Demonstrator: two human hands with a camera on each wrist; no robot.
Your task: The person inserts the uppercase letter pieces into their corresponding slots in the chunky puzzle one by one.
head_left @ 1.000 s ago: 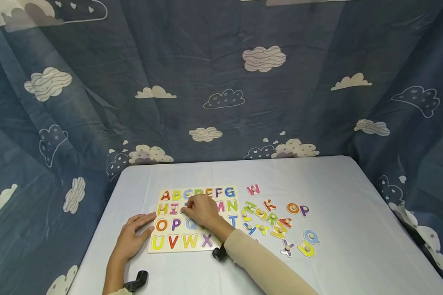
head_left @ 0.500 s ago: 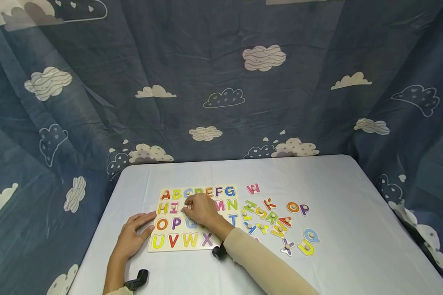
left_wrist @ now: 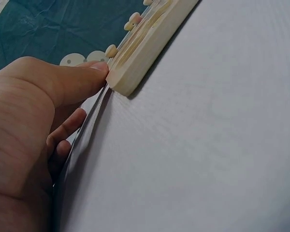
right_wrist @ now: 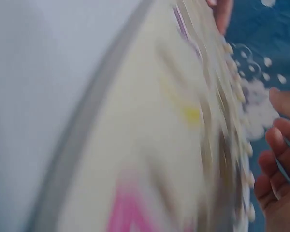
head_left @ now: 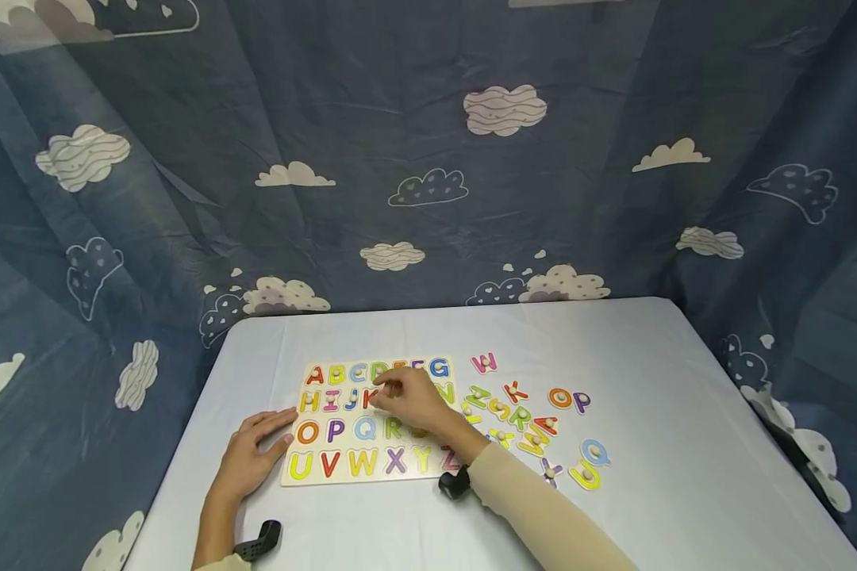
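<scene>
A wooden alphabet puzzle board [head_left: 343,477] lies on the white table, with knobbed letters in its top row. My left hand [head_left: 253,452] rests at the board's left edge, fingers extended; the left wrist view shows the thumb [left_wrist: 82,82] against the board's corner. Over the second row, my right hand [head_left: 416,396] hovers with loosely bent fingers and nothing between them. Just left of its fingertips, the blue letter J [head_left: 351,399] sits in its place with its knob up, beside the pink I [head_left: 332,400]. The right wrist view shows relaxed fingers [right_wrist: 276,142] beyond the blurred board.
Right of the board lie several loose knobbed letters, among them a pink W [head_left: 484,363], a red K [head_left: 516,392], an orange O [head_left: 560,398], a blue Q [head_left: 595,452] and a yellow U [head_left: 586,476]. A dark cloud-print curtain [head_left: 400,222] surrounds the table.
My right hand has let go of the letter J and moved to the right, uncovering it on the board. The left hand stays at the board's edge.
</scene>
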